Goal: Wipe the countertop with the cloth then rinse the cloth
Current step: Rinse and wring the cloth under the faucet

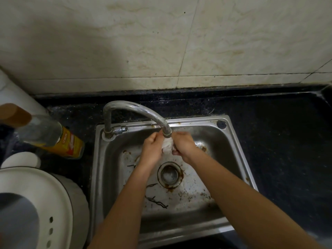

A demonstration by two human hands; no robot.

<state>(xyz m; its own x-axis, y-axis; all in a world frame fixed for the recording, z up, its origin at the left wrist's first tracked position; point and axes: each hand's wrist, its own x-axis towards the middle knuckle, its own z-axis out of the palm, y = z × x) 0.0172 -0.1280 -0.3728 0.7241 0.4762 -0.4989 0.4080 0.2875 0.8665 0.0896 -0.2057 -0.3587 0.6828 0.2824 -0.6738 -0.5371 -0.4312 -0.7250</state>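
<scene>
Clutching cloth (pixel 168 147), both hands (pixel 152 148) curled.

The sink (pixel 239 141) is brushed stainless steel with a dull sheen, its floor scuffed and blotched with rust-brown stains. The drain ring (pixel 169 174) is metal, crusted brown round its edge. The faucet (pixel 136 107) is smooth metal tubing with a worn, cloudy shine. The countertop (pixel 287 141) is polished black speckled stone. The wall tiles (pixel 125 42) are smooth, cream, marble-patterned and faintly stained. The cloth (pixel 168 146) is white fabric. The bottle (pixel 45 131) is clear and glossy, the white appliance (pixel 53 194) glossy plastic.
</scene>
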